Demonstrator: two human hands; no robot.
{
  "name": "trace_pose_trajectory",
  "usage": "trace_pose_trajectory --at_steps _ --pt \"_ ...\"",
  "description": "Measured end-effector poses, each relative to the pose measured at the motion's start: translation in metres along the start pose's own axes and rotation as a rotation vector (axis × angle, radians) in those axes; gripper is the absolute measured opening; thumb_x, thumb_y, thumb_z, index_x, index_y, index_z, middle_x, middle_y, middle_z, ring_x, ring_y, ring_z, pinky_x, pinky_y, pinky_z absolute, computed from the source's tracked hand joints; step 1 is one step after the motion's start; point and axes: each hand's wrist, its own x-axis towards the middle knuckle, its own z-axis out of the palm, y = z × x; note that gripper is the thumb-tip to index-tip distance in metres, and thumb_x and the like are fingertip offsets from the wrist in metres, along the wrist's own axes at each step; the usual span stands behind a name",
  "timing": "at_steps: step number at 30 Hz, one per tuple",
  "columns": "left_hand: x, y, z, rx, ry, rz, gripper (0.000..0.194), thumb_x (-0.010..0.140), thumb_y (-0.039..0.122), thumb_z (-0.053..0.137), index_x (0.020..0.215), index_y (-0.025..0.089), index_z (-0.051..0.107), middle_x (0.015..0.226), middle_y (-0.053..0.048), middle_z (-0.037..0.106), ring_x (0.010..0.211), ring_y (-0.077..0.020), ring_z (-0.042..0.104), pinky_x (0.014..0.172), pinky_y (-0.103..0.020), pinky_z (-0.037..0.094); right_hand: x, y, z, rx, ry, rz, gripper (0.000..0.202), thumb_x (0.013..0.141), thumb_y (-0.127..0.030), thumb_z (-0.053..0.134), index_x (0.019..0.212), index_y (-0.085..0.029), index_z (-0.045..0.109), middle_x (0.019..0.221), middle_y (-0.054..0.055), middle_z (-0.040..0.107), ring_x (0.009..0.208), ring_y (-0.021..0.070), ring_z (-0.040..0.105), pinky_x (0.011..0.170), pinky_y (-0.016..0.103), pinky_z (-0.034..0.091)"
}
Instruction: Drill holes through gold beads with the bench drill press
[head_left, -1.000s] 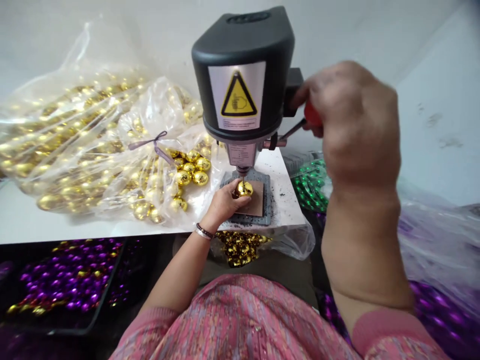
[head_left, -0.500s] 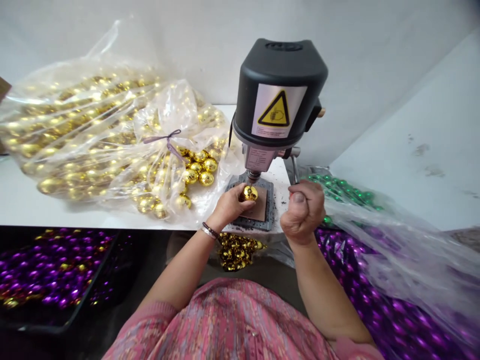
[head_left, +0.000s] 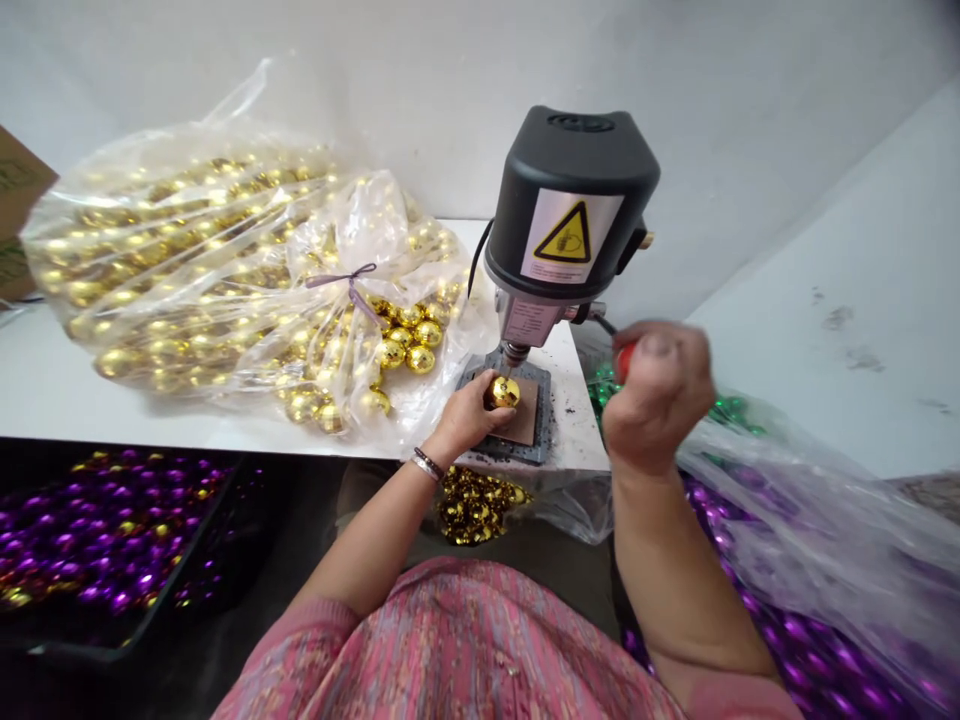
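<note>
Low down, left of the black-topped metal drill press [head_left: 570,215], there's a black box-like tray [head_left: 112,655] loaded with shiny purple balls, some gold ones mixed in. Up on the table, also left of the press, sits a big clear plastic bag [head_left: 375,220] stuffed with gold balls, a thin purple tie [head_left: 346,279] around it.

Right under the press's chuck is the star here: a mirror-bright gold round ball [head_left: 505,392] with dark reflections, over a brown square board [head_left: 523,425]. The left hand [head_left: 469,410] pinches its left side, thumb low, fingers up top. Can't tell if the bit's actually touching it.

Below the press, past the table edge, there's a pile of shiny gold pieces [head_left: 480,505].

Right of the press, the right hand [head_left: 656,395] is a bit blurry but curled tight round the lever's red round knob [head_left: 625,362]. Behind it are some shiny green balls [head_left: 731,412], and lower right of the press, clear plastic sheeting [head_left: 810,500] lies over loads more purple balls.
</note>
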Motion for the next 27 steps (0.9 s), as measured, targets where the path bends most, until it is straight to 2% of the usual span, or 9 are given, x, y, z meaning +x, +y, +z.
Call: trace_pose_trajectory --at_steps 2,4,9,12,16,21,24,27 --pt "-0.009 0.001 -0.003 -0.025 0.007 0.010 0.052 0.076 0.026 0.072 0.126 0.017 0.060 0.104 -0.006 0.073 0.089 -0.0212 0.067 0.081 -0.031 0.052 0.024 -0.012 0.001 0.065 -0.046 0.140 0.035 0.097 -0.043 0.040 0.078 -0.020 0.058 0.063 -0.003 0.047 0.058 0.0086 0.046 0.058 0.027 0.040" --pt "-0.022 0.000 -0.009 -0.046 -0.011 0.034 0.052 0.076 0.025 0.071 0.126 0.017 0.059 0.103 -0.005 0.072 0.087 -0.0197 0.066 0.080 -0.030 0.052 0.040 -0.018 0.004 0.121 -0.040 0.210 0.043 0.096 -0.051 0.040 0.073 -0.018 0.054 0.064 -0.004 0.045 0.061 0.0074 0.044 0.058 0.025 0.038" --pt "-0.056 -0.009 -0.028 -0.072 -0.095 0.113 0.057 0.077 0.025 0.071 0.132 0.018 0.056 0.117 -0.007 0.069 0.098 -0.0193 0.065 0.087 -0.030 0.051 0.044 -0.020 0.007 0.119 -0.026 0.233 0.044 0.095 -0.054 0.038 0.075 -0.017 0.051 0.070 -0.003 0.048 0.064 0.0061 0.047 0.063 0.024 0.041" --pt "-0.072 -0.013 -0.039 -0.073 -0.137 0.114 0.056 0.079 0.029 0.071 0.132 0.020 0.057 0.119 -0.007 0.069 0.094 -0.0180 0.064 0.084 -0.030 0.052 0.042 -0.021 0.009 0.126 0.012 0.248 0.041 0.094 -0.053 0.040 0.073 -0.019 0.050 0.067 -0.003 0.049 0.058 0.0069 0.048 0.057 0.025 0.039" --pt "-0.085 -0.015 -0.047 -0.092 -0.164 0.117 0.049 0.080 0.027 0.070 0.128 0.021 0.060 0.111 -0.005 0.070 0.089 -0.0168 0.063 0.081 -0.029 0.052 0.045 -0.022 0.010 0.117 0.022 0.238 0.037 0.095 -0.046 0.042 0.069 -0.020 0.047 0.065 -0.003 0.052 0.054 0.0075 0.047 0.054 0.026 0.039" --pt "-0.093 -0.024 -0.044 -0.111 -0.185 0.139 0.052 0.080 0.028 0.071 0.130 0.021 0.059 0.115 -0.006 0.070 0.097 -0.0186 0.065 0.087 -0.031 0.053 0.053 -0.024 0.006 0.120 0.001 0.171 0.037 0.096 -0.032 0.043 0.062 -0.018 0.048 0.063 -0.006 0.050 0.060 0.0034 0.048 0.066 0.027 0.040" --pt "-0.095 -0.029 -0.040 -0.082 -0.198 0.150 0.053 0.080 0.028 0.072 0.131 0.020 0.059 0.119 -0.008 0.070 0.102 -0.0205 0.066 0.093 -0.035 0.054 0.059 -0.028 0.005 0.177 -0.070 0.142 0.042 0.094 -0.025 0.040 0.055 -0.012 0.043 0.057 -0.011 0.043 0.063 -0.0026 0.047 0.070 0.028 0.035" --pt "-0.098 -0.032 -0.039 -0.041 -0.228 0.176 0.054 0.080 0.028 0.073 0.132 0.020 0.059 0.123 -0.010 0.068 0.107 -0.0221 0.066 0.097 -0.037 0.053 0.061 -0.029 0.006 0.197 -0.091 0.151 0.043 0.092 -0.025 0.038 0.052 -0.010 0.038 0.054 -0.013 0.041 0.064 -0.0042 0.047 0.070 0.032 0.030"
